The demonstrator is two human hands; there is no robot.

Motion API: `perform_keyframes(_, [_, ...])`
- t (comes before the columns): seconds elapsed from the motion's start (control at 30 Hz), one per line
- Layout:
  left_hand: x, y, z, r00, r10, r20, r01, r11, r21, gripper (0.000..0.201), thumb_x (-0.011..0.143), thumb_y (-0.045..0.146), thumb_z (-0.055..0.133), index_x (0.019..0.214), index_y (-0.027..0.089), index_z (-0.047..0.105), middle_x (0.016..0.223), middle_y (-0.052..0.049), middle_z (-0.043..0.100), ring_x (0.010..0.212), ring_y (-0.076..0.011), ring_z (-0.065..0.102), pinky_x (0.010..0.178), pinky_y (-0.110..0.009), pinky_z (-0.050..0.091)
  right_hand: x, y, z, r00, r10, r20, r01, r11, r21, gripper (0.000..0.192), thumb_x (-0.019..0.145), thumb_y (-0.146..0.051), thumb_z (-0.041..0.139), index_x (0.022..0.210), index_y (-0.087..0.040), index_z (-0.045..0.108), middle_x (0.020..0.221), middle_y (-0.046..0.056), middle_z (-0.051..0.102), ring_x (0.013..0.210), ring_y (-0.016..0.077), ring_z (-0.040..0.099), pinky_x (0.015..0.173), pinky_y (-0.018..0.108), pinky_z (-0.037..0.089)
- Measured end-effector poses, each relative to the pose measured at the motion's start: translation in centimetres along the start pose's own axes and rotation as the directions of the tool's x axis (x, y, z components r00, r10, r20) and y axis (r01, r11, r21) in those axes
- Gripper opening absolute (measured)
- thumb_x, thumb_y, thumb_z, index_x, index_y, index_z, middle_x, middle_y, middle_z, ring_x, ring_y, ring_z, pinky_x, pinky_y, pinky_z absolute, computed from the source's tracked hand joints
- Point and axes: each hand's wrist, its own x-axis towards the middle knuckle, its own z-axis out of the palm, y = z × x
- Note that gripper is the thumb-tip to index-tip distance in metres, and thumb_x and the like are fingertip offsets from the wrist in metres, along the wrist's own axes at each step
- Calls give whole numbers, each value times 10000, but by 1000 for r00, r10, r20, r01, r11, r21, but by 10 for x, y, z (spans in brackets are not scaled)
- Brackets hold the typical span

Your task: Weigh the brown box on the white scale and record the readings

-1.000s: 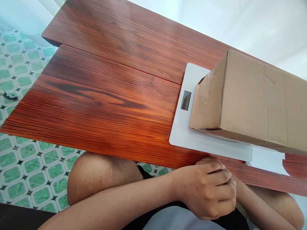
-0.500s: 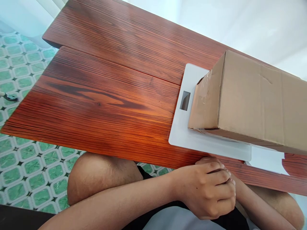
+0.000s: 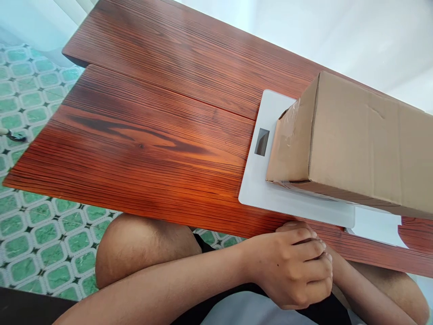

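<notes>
My left hand [image 3: 297, 268] rests in front of my lap, its fingers curled over my right hand [image 3: 295, 225]. Most of the right hand is covered, and only a small part shows near the table's front edge; its fingers are hidden. Beyond both hands, a flat white scale [image 3: 259, 183] with a small dark display [image 3: 262, 142] lies on the wooden table [image 3: 162, 180]. A closed brown cardboard box [image 3: 358, 144] sits on the scale and reaches past its right side. Neither hand touches the box or scale.
White paper or card [image 3: 377, 228] lies beside the scale, partly under the box. The table has a seam between its two boards and a stepped left end. Green patterned floor [image 3: 50, 234] shows at left, and white curtain-like cloth [image 3: 304, 27] hangs behind.
The view has shifted very slightly. Hands, box and scale stay where they were.
</notes>
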Motion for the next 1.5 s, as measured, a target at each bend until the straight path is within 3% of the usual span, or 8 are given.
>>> perform_keyframes(0.1, [0, 1, 1, 1000, -4, -5, 4, 1000, -13, 287, 904, 267, 503, 860, 161, 766, 911, -60, 746, 832, -209, 653, 839, -402, 539, 1, -2, 5, 998, -19, -57, 16, 999, -47, 225, 830, -177, 614, 1043, -188, 686, 909, 186, 747, 791, 378, 750, 543, 444, 630])
perform_keyframes(0.27, [-1, 0, 2, 1000, -3, -3, 3, 1000, -20, 284, 898, 261, 508, 868, 156, 770, 915, -66, 746, 838, -213, 656, 838, -404, 535, 1, -9, 8, 980, 156, -123, -159, 987, -9, 225, 824, -186, 622, 1032, -228, 698, 954, 162, 750, 859, 372, 739, 657, 492, 636])
perform_keyframes(0.47, [0, -1, 1, 1000, 1, -10, -1, 1000, -21, 292, 903, 263, 503, 857, 161, 772, 897, -58, 747, 832, -216, 663, 825, -402, 536, 2, 5, 2, 996, -79, -41, 77, 996, -32, 249, 833, -170, 629, 1075, -191, 686, 902, 173, 745, 808, 354, 753, 557, 398, 639])
perform_keyframes(0.67, [0, -1, 1, 1000, 6, -4, -6, 1000, -18, 284, 897, 257, 513, 842, 171, 778, 899, -54, 751, 829, -211, 666, 833, -405, 543, -4, -2, 7, 993, 102, -58, -99, 994, 45, 290, 826, -175, 632, 1100, -248, 693, 989, 152, 743, 917, 363, 736, 678, 461, 646])
perform_keyframes(0.97, [-2, 1, 2, 1000, -13, 18, 13, 1000, -19, 282, 909, 261, 506, 866, 174, 771, 925, -56, 745, 856, -213, 669, 849, -405, 541, 0, -11, 4, 975, 206, -89, -199, 977, 77, 274, 826, -184, 621, 1087, -225, 695, 987, 168, 751, 932, 379, 736, 751, 510, 638])
perform_keyframes(1.13, [-2, 1, 3, 1000, -10, 26, 11, 1000, -28, 290, 926, 266, 496, 867, 174, 765, 930, -62, 742, 857, -214, 666, 851, -408, 542, 4, 19, 1, 996, 15, 88, -23, 995, 94, 161, 812, -187, 674, 953, -256, 708, 902, 121, 747, 871, 342, 748, 604, 409, 643])
perform_keyframes(1.27, [-1, 1, 4, 1000, -16, 5, 16, 999, -49, 286, 919, 253, 504, 839, 171, 767, 900, -65, 743, 830, -217, 667, 832, -417, 546, 5, 22, 2, 993, -95, 64, 94, 995, 26, 142, 815, -184, 667, 940, -242, 698, 885, 129, 740, 810, 331, 748, 570, 390, 629])
perform_keyframes(1.5, [0, -1, 2, 1000, -1, -5, 1, 999, -34, 296, 919, 248, 506, 824, 181, 778, 898, -56, 756, 823, -214, 676, 836, -418, 552, 2, 4, 4, 997, 52, -63, -48, 997, 56, 198, 832, -194, 609, 1011, -231, 684, 882, 164, 737, 828, 377, 734, 622, 477, 613])
